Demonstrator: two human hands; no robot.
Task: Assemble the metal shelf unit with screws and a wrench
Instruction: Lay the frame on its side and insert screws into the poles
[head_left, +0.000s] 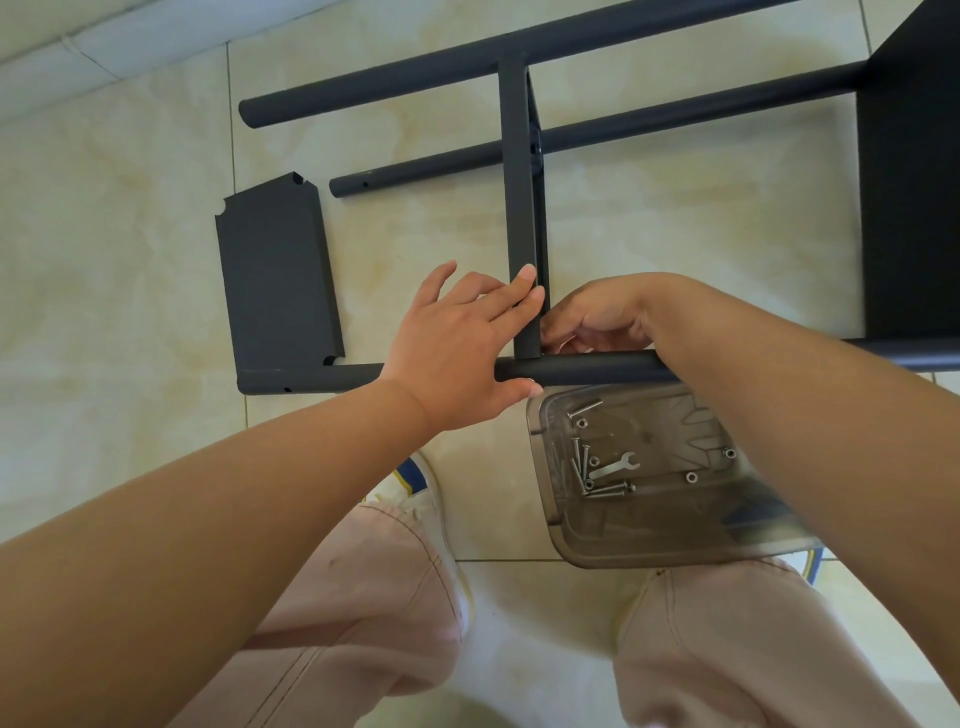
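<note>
The partly built shelf unit (519, 171) lies on its side on the tiled floor (130, 234), a position that likely keeps its joints within reach of a person crouching over it. Two long round posts run across the upper part of the view; a third post (587, 368) lies nearest the person. A shelf panel (517, 208) stands on edge between them, and a larger dark panel (909, 182) closes the right end.

A loose shelf panel (278, 280) lies flat to the left, its near edge against the nearest post, apparently awaiting fitting.

A clear plastic tray (649, 551) sits on the floor just beside the nearest post, between the person's knees. It holds loose screws (584, 462), several nuts and a small flat wrench (615, 466). Its placement probably keeps the fasteners within arm's reach of the joint.

The left hand (457, 343) is spread wide. Its fingers rest on the upright panel's edge and its thumb bears against the nearest post, seemingly bracing the corner square.

The right hand (597, 322) is on the other side of that same corner, fingers curled inward close to the joint. Whether it pinches a screw or nut cannot be determined; the fingertips are hidden.

Judgement: a fastener is being started by hand, the wrench not yet taken up.
</note>
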